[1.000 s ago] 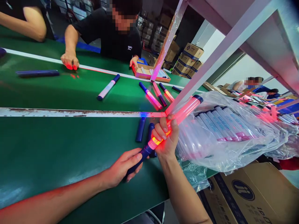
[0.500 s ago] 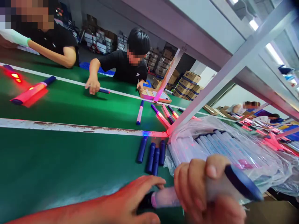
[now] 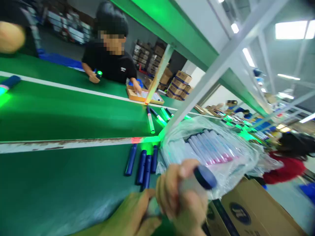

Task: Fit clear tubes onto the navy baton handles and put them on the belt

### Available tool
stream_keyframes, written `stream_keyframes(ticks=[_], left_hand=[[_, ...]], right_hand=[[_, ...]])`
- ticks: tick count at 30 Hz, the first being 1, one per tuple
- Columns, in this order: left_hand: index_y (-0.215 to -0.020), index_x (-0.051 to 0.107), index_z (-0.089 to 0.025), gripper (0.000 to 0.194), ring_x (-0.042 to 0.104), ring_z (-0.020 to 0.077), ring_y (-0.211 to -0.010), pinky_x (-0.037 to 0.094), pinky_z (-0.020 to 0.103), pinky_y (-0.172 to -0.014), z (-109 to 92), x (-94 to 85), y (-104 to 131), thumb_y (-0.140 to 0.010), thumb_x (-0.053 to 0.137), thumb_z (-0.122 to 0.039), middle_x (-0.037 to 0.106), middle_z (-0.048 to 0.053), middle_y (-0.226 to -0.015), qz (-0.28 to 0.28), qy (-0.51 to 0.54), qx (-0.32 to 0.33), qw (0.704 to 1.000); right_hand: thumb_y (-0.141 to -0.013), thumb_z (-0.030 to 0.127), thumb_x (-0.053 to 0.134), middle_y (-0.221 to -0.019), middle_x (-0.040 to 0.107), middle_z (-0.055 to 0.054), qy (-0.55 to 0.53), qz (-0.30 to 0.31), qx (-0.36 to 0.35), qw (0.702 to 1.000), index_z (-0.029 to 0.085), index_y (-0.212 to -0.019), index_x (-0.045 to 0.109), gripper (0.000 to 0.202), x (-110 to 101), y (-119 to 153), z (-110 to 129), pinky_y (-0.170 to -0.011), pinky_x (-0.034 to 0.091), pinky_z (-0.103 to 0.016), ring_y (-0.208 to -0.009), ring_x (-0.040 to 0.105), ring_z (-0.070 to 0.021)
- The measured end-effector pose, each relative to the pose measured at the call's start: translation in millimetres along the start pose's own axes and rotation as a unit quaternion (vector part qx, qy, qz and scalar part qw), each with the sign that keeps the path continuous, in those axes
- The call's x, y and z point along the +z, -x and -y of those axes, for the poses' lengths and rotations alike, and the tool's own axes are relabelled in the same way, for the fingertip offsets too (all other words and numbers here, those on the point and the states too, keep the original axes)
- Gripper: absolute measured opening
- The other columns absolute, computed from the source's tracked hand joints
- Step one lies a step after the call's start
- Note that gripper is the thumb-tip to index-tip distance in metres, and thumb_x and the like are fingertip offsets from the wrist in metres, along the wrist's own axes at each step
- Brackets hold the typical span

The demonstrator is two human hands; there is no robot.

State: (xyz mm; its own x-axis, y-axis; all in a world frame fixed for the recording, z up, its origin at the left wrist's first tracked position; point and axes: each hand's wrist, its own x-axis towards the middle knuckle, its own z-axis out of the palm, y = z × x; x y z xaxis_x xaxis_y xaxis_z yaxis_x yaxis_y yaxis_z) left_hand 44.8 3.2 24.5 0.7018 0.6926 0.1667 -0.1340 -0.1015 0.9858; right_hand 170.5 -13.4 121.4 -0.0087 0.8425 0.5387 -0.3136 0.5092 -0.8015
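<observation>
My right hand (image 3: pixel 180 193) is wrapped around the whitish tube of a light stick (image 3: pixel 205 177), whose dark blue end cap points up and to the right. At the lower end of the same stick, my left hand (image 3: pixel 141 213) has its fingers curled around the handle part, which is mostly hidden and blurred. Just beyond my hands, several dark blue handles (image 3: pixel 130 160) lie on the green bench (image 3: pixel 61 183). To their right, an open clear plastic bag (image 3: pixel 236 164) holds several whitish tubes (image 3: pixel 214 144).
Lit green sticks (image 3: pixel 151 120) lie beyond a white divider strip (image 3: pixel 73 143). A slanted metal post (image 3: pixel 192 98) rises by the bag. Across the bench, a co-worker (image 3: pixel 110 62) has one hand at an orange box (image 3: pixel 133 93). A cardboard box (image 3: pixel 256 203) stands lower right.
The view has swung right, so my hands and the stick appear further left. The glow has turned from red to green. The co-worker across now holds a lit stick upright, off the bench.
</observation>
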Motion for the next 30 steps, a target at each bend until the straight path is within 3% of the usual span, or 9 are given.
stream_keyframes(ticks=[3,7,11,13,16,21,25,29,30], left_hand=[[-0.097,0.059,-0.024,0.042,0.058,0.0190,-0.068,0.048,0.029,-0.065,-7,-34.8,-30,-0.099,0.042,-0.062,0.062,0.002,-0.077,-0.067,-0.053,-0.013,0.996],[-0.100,0.048,-0.019,0.037,0.060,0.0174,-0.061,0.051,0.029,-0.062,-18,-130.3,-105,-0.101,0.035,-0.055,0.056,0.000,-0.073,-0.298,-0.223,-0.105,0.922],[-0.121,0.044,-0.007,0.037,0.067,0.0285,-0.081,0.052,0.038,-0.069,-24,-220.0,-145,-0.097,0.044,-0.035,0.063,0.017,-0.100,-0.378,-0.321,-0.173,0.851],[-0.130,0.042,-0.002,0.049,0.064,0.0390,-0.105,0.051,0.046,-0.083,-24,-233.3,-144,-0.092,0.052,-0.031,0.059,0.029,-0.120,-0.387,-0.383,-0.183,0.819],[-0.143,0.037,-0.004,0.062,0.057,0.0435,-0.122,0.046,0.049,-0.094,-14,-206.6,-132,-0.092,0.056,-0.033,0.056,0.031,-0.133,-0.330,-0.459,-0.167,0.808],[-0.144,0.046,-0.010,0.068,0.072,0.0381,-0.089,0.051,0.041,-0.077,23,-119.7,-106,-0.089,0.063,-0.046,0.074,0.017,-0.094,-0.148,-0.474,-0.159,0.853],[-0.146,0.046,-0.013,0.067,0.071,0.0345,-0.097,0.052,0.039,-0.080,30,-88.4,-85,-0.085,0.066,-0.032,0.072,0.017,-0.109,-0.107,-0.435,-0.133,0.884],[-0.141,0.050,-0.020,0.046,0.067,0.0238,-0.102,0.053,0.031,-0.084,19,-66.7,-46,-0.099,0.049,-0.038,0.064,0.011,-0.123,-0.099,-0.270,-0.065,0.956],[-0.142,0.050,-0.022,0.046,0.067,0.0225,-0.098,0.053,0.030,-0.081,16,-59.9,-35,-0.100,0.048,-0.042,0.064,0.010,-0.121,-0.093,-0.201,-0.061,0.973]], right_hand=[[-0.097,0.041,0.061,-0.116,0.067,-0.007,0.260,-0.044,-0.007,0.965,0.032,-0.141,0.045,0.048,-60,-35,0,-0.086,0.059,-0.038,-0.101,0.068,-0.0198],[-0.102,0.032,0.046,-0.130,0.064,-0.015,0.674,-0.169,0.146,0.704,0.018,-0.140,0.049,0.040,-193,-76,35,-0.102,0.050,-0.041,-0.117,0.063,-0.0232],[-0.087,0.015,0.068,-0.108,0.070,-0.020,0.726,-0.170,0.306,0.591,0.008,-0.100,0.069,0.015,-285,-75,48,-0.107,0.043,-0.053,-0.115,0.063,-0.0339],[-0.088,0.018,0.071,-0.109,0.070,-0.015,0.736,-0.163,0.358,0.552,0.010,-0.099,0.069,0.014,-304,-64,38,-0.107,0.043,-0.055,-0.115,0.063,-0.0310],[-0.091,0.028,0.071,-0.121,0.067,-0.012,0.742,-0.154,0.382,0.529,0.012,-0.107,0.067,0.023,-312,-50,16,-0.110,0.041,-0.054,-0.121,0.060,-0.0283],[-0.090,0.025,0.063,-0.119,0.064,-0.031,0.733,-0.185,0.341,0.558,0.004,-0.112,0.065,0.030,-302,-54,15,-0.107,0.040,-0.053,-0.121,0.060,-0.0397],[-0.095,0.037,0.047,-0.105,0.067,-0.019,0.700,-0.252,0.238,0.624,0.013,-0.137,0.043,0.049,-255,-61,44,-0.091,0.050,-0.050,-0.103,0.067,-0.0330],[-0.082,0.040,0.060,-0.087,0.054,0.004,0.244,-0.273,0.031,0.930,0.029,-0.115,0.049,0.036,-148,-39,37,-0.061,0.050,-0.025,-0.062,0.054,-0.0109],[-0.079,0.038,0.067,-0.078,0.047,0.007,0.098,-0.254,0.014,0.962,0.028,-0.105,0.051,0.032,-119,-34,26,-0.055,0.045,-0.021,-0.054,0.046,-0.0076]])
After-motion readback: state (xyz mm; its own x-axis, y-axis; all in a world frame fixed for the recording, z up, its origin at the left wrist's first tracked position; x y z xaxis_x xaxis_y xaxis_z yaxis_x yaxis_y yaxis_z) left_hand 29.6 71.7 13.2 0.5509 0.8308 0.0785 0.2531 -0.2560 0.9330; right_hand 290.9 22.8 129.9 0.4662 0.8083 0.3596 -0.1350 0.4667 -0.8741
